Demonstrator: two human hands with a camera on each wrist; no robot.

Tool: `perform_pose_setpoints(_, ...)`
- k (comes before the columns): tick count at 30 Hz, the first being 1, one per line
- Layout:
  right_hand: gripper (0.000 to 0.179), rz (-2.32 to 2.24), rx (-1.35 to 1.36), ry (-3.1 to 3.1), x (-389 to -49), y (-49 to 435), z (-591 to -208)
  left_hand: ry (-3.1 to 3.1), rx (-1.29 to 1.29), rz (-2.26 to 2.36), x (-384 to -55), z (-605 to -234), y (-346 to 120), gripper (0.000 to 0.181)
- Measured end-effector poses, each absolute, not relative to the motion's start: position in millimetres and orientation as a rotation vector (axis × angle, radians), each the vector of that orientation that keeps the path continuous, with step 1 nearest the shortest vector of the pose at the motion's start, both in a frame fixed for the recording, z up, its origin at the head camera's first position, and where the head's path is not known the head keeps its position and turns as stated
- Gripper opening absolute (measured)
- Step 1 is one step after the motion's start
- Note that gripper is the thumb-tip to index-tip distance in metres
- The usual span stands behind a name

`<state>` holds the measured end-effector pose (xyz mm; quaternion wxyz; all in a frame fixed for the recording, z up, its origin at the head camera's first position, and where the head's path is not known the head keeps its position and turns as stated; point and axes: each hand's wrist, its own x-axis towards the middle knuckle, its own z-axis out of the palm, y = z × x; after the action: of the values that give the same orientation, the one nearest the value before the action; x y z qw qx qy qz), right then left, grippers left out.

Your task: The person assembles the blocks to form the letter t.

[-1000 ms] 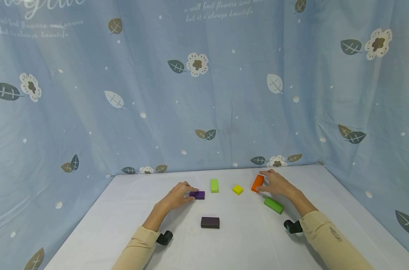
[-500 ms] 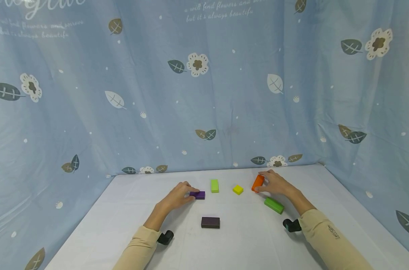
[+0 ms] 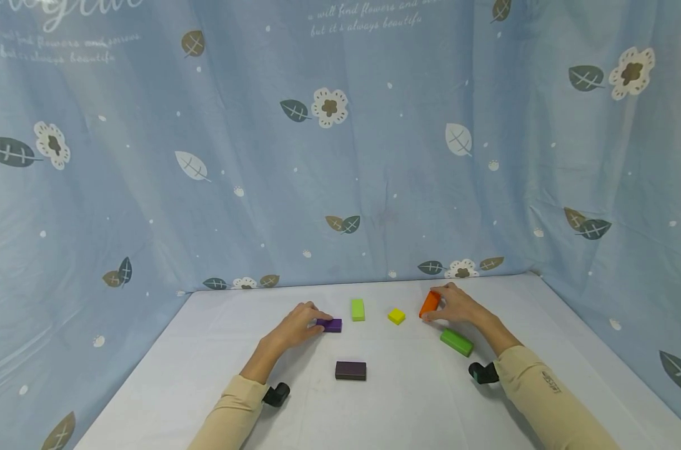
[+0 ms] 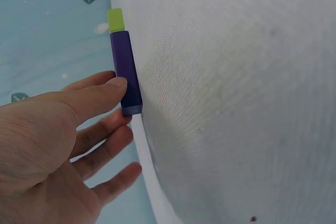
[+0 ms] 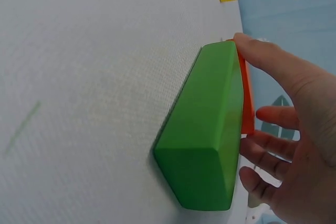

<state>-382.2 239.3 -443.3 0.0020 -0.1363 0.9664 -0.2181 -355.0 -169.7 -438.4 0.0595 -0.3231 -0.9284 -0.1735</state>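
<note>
In the head view my left hand [image 3: 295, 327] pinches the left end of a flat purple block [image 3: 333, 325] between thumb and fingers. The left wrist view shows the thumb on that purple block [image 4: 124, 59], the other fingers spread beneath. My right hand [image 3: 460, 305] spans an orange block [image 3: 429, 304], thumb at its near end and fingers at its far end. In the right wrist view a large green block [image 5: 202, 108] covers most of the orange block [image 5: 247, 100]; the thumb touches the orange one's end.
Between the hands lie a light green block [image 3: 357, 310] and a small yellow block [image 3: 397, 316]. A dark brown block [image 3: 350, 371] lies nearer the front, and the green block [image 3: 456, 342] is just below the right hand. A blue patterned curtain [image 3: 374, 156] backs the white table [image 3: 408, 400].
My right thumb has slid slightly left toward the orange block's near end, and the right forearm has shifted a little left. The left hand and the blocks look nearly still.
</note>
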Motion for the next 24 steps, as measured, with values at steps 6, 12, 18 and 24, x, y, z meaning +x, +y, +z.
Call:
perform_pose_setpoints(6,0.088,-0.683,-0.407,3.025,-383.5,238.9,-443.3,-2.805,-0.985,-0.508,-355.4,-438.9,-170.4,0.029)
perform_pose_setpoints(12,0.089,-0.675,-0.406,3.03,-383.1,238.0,-441.8,-2.807,-0.989,-0.538,-355.0,-436.8,-170.2,0.029)
perform_pose_setpoints(18,0.089,-0.684,-0.398,3.03,-383.1,237.6,-441.6,-2.798,-0.994,-0.542,-355.4,-437.5,-170.9,0.028)
perform_pose_setpoints(24,0.089,-0.693,-0.404,3.026,-383.7,237.6,-442.8,-2.808,-0.984,-0.546,-356.2,-439.1,-170.8,0.028)
